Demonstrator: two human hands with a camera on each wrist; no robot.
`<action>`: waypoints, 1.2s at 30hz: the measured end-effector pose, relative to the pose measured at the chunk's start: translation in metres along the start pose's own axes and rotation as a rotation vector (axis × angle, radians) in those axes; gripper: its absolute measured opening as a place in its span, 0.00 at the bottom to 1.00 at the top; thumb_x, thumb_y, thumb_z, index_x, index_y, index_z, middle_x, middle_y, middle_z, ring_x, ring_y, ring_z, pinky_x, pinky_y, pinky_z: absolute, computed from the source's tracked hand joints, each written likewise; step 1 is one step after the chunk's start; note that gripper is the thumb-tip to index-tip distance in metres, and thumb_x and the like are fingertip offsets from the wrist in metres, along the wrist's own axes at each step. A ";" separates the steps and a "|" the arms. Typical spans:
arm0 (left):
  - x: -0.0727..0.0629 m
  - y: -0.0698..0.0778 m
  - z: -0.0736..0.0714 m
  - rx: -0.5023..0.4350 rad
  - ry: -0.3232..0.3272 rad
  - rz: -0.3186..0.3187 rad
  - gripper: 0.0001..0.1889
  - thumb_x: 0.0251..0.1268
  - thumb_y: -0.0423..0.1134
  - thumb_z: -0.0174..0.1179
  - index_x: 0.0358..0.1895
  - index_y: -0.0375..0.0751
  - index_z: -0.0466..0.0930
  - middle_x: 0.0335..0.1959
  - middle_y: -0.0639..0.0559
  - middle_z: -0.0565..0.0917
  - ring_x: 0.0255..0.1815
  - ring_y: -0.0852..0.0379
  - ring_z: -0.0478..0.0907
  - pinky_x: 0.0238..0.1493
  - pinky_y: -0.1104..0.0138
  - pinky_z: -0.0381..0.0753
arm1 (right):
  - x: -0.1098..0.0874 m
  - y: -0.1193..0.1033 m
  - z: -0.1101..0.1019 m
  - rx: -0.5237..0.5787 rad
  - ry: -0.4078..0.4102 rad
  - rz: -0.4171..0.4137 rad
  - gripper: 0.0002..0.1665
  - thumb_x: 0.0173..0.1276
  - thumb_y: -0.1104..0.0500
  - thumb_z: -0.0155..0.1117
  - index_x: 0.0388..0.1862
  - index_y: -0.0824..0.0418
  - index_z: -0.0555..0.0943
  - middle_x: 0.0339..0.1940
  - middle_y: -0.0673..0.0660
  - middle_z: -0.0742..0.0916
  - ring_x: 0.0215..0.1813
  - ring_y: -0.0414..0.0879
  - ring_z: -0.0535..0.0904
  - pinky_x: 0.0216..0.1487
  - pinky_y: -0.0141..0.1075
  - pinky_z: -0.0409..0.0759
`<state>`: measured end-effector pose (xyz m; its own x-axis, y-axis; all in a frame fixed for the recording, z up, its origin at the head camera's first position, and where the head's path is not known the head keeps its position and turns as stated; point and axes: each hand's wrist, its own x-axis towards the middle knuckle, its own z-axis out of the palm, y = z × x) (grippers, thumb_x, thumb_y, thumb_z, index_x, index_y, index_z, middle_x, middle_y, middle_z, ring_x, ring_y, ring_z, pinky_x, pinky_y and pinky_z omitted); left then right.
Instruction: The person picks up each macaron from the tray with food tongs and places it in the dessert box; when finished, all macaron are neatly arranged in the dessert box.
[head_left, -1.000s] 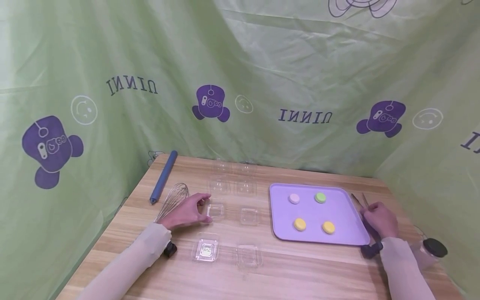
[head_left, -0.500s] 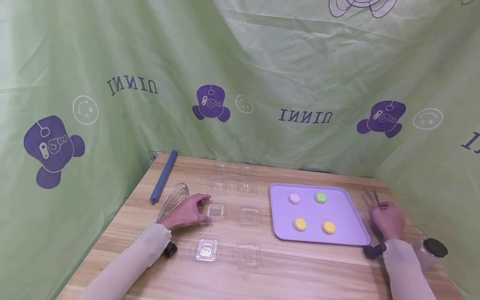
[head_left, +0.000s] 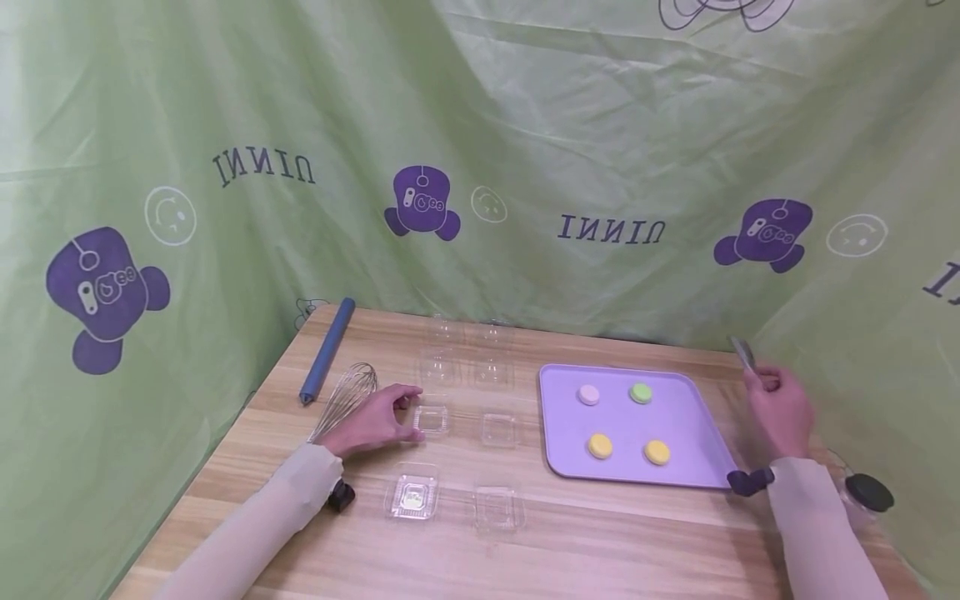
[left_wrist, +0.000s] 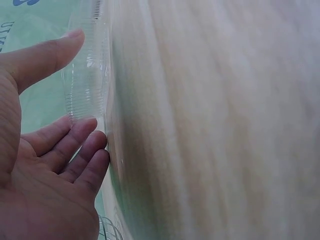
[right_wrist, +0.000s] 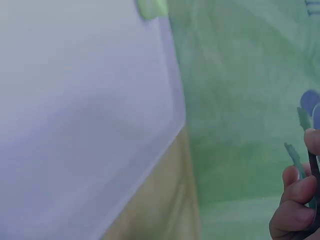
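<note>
In the head view my left hand (head_left: 378, 419) lies at the left side of a small clear plastic box (head_left: 431, 419), thumb and forefinger spread apart at its corners. The left wrist view has the fingertips close by the box's ribbed wall (left_wrist: 87, 95); whether they touch it I cannot tell. My right hand (head_left: 780, 414) grips tongs (head_left: 742, 352), raised beyond the right edge of a lilac tray (head_left: 622, 472). Their two serrated tips stand apart in the right wrist view. On the tray sit a pink macaron (head_left: 588, 395), a green macaron (head_left: 641, 393) and two yellow macarons (head_left: 600, 446).
Several more clear boxes stand in two columns, among them a front left box (head_left: 412, 497) and a front right box (head_left: 497, 507). A whisk (head_left: 351, 398) and a blue rod (head_left: 327, 350) lie at left. A dark-lidded jar (head_left: 868, 493) stands beside the right forearm.
My right hand has lifted the tongs up and to the right, away from the tray's edge. The left hand has stayed by the box, and the macarons have not moved.
</note>
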<state>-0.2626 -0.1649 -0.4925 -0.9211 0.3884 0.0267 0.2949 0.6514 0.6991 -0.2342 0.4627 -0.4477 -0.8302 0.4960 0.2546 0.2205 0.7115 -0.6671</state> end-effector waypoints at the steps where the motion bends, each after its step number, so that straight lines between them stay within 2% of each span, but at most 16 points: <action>1: 0.000 0.000 0.000 -0.002 0.001 0.001 0.45 0.46 0.51 0.79 0.70 0.40 0.72 0.58 0.50 0.82 0.58 0.51 0.77 0.66 0.52 0.79 | 0.000 -0.005 0.000 -0.001 0.017 -0.027 0.32 0.77 0.41 0.52 0.65 0.64 0.76 0.42 0.58 0.83 0.29 0.34 0.72 0.30 0.31 0.71; 6: 0.001 -0.002 0.001 0.009 0.005 0.007 0.45 0.46 0.52 0.79 0.70 0.40 0.72 0.58 0.50 0.82 0.59 0.51 0.78 0.66 0.51 0.80 | -0.002 -0.028 -0.002 -0.006 0.028 -0.127 0.30 0.77 0.42 0.53 0.62 0.64 0.79 0.43 0.62 0.85 0.28 0.31 0.71 0.28 0.28 0.71; 12: 0.002 -0.001 0.000 0.005 0.009 0.008 0.45 0.45 0.52 0.79 0.69 0.41 0.73 0.58 0.51 0.83 0.59 0.51 0.78 0.66 0.51 0.80 | -0.006 -0.057 -0.001 -0.059 -0.028 -0.230 0.32 0.77 0.39 0.53 0.63 0.63 0.78 0.44 0.65 0.86 0.33 0.42 0.75 0.29 0.30 0.71; 17: 0.002 0.000 0.000 0.001 0.005 0.006 0.44 0.45 0.51 0.80 0.69 0.42 0.73 0.58 0.51 0.83 0.59 0.51 0.78 0.66 0.51 0.80 | -0.016 -0.079 0.010 -0.056 -0.045 -0.327 0.27 0.76 0.42 0.58 0.58 0.63 0.80 0.39 0.65 0.87 0.32 0.44 0.77 0.32 0.30 0.71; 22: 0.002 0.000 -0.001 0.003 0.005 0.009 0.45 0.45 0.51 0.80 0.69 0.42 0.73 0.58 0.52 0.83 0.59 0.51 0.78 0.66 0.51 0.80 | -0.025 -0.096 0.023 -0.056 -0.104 -0.403 0.21 0.74 0.45 0.61 0.53 0.60 0.82 0.31 0.60 0.86 0.28 0.44 0.74 0.27 0.31 0.70; 28: 0.002 0.000 -0.001 -0.011 0.007 0.004 0.44 0.45 0.50 0.80 0.69 0.42 0.74 0.58 0.52 0.83 0.59 0.50 0.78 0.66 0.50 0.79 | -0.032 -0.106 0.040 -0.063 -0.143 -0.491 0.16 0.73 0.49 0.63 0.49 0.59 0.82 0.24 0.56 0.85 0.25 0.45 0.73 0.27 0.33 0.69; 36: 0.002 -0.002 0.000 -0.042 -0.006 0.005 0.45 0.44 0.48 0.80 0.70 0.41 0.73 0.58 0.50 0.83 0.59 0.50 0.78 0.67 0.50 0.79 | -0.042 -0.101 0.060 -0.123 -0.248 -0.547 0.15 0.71 0.50 0.65 0.49 0.58 0.82 0.24 0.54 0.84 0.23 0.44 0.73 0.24 0.33 0.70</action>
<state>-0.2654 -0.1658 -0.4939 -0.9182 0.3953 0.0264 0.2885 0.6213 0.7286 -0.2522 0.3400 -0.4334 -0.9310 -0.0777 0.3567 -0.2262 0.8898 -0.3964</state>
